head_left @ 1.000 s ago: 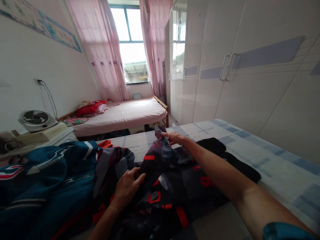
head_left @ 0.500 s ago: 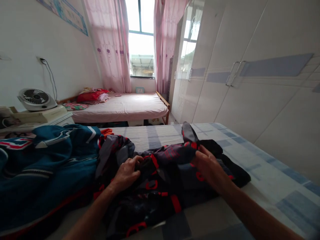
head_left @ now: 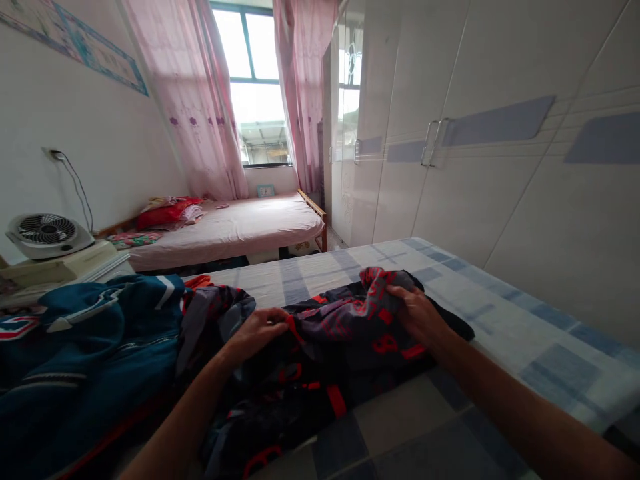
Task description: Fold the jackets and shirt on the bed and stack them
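Observation:
A dark garment with red markings (head_left: 320, 347) lies crumpled on the checked bedsheet (head_left: 450, 280) in front of me. My left hand (head_left: 260, 330) pinches a fold of it near its left side. My right hand (head_left: 417, 313) is closed on a bunched-up part of the same garment at its right end. A black piece of clothing (head_left: 457, 327) pokes out from under my right hand.
A blue jacket with white and red trim (head_left: 85, 347) is heaped at the left. A small fan (head_left: 45, 233) stands on a cabinet at far left. A second bed with a pink sheet (head_left: 230, 227) is beyond, below the window. White wardrobe doors (head_left: 475, 167) line the right.
My right hand drew the far end of the dark garment back toward me and bunched it. My left hand shifted slightly along the fabric. The view swung a little.

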Motion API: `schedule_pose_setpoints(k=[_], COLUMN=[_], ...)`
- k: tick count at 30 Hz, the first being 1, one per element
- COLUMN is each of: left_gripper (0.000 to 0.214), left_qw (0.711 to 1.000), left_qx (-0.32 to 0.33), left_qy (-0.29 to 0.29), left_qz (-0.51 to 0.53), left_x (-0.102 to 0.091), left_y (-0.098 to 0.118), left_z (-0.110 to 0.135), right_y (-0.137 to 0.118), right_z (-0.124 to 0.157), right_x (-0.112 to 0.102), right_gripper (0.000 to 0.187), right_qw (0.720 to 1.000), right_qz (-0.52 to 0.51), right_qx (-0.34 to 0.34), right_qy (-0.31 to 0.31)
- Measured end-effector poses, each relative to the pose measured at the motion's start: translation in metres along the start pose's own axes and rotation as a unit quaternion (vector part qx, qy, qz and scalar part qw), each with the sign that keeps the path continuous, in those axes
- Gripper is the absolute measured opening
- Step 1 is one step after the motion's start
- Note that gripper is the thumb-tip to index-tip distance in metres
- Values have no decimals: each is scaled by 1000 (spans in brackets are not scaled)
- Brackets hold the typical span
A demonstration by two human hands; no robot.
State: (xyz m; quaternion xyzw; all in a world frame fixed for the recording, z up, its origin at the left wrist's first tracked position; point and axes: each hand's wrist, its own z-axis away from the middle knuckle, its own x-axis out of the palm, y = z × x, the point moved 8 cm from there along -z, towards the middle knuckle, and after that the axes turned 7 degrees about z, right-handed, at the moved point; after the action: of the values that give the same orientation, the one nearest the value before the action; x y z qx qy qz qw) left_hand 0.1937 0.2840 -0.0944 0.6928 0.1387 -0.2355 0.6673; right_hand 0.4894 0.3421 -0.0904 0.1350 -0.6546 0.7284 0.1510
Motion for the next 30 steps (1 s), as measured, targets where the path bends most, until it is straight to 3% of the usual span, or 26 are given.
schedule_pose_setpoints(k=[2, 4, 8, 12, 15, 17, 20, 22, 25, 28, 30], left_gripper=[28, 26, 26, 40, 50, 50, 44, 37, 32, 39, 43], left_qw=[998, 993, 992, 986, 974, 983, 998, 985, 966, 938, 906], left_qx=[19, 22, -42, -71, -68, -59, -46, -44, -40, 79, 180], left_qy=[-18, -14, 2, -34, -75, -71, -18, 25, 99, 133, 117], left_qz=[58, 111, 116, 148, 201, 161, -48, -164, -234, -310, -365], left_x=[-9, -19, -17, -3, 2, -1, -8, -9, -10, 3, 22], left_y=[8, 11, -7, -23, -22, -20, -21, -20, -9, 21, 31], left_z=[0, 0, -7, -16, -18, -21, -29, -33, -30, -19, -11], right_y=[-22, -28, -2, 30, 24, 6, -11, -13, -26, -43, -40], right_z=[4, 9, 7, -7, -20, -27, -32, -32, -23, -5, -1], right_x=[-3, -13, -37, -66, -74, -73, -83, -96, -102, -69, -43], right_gripper=[21, 28, 19, 8, 16, 21, 30, 38, 52, 53, 52], right_qw=[996, 995, 998, 997, 998, 998, 977, 930, 818, 685, 617], right_qz=[-1, -17, -43, -23, 13, 43, 173, 329, 510, 625, 680], right_qx=[-87, -101, -8, 71, 41, -34, -109, -126, -197, -341, -384], right_qy=[-14, -22, -39, 30, 49, 34, 59, 110, 179, 155, 100])
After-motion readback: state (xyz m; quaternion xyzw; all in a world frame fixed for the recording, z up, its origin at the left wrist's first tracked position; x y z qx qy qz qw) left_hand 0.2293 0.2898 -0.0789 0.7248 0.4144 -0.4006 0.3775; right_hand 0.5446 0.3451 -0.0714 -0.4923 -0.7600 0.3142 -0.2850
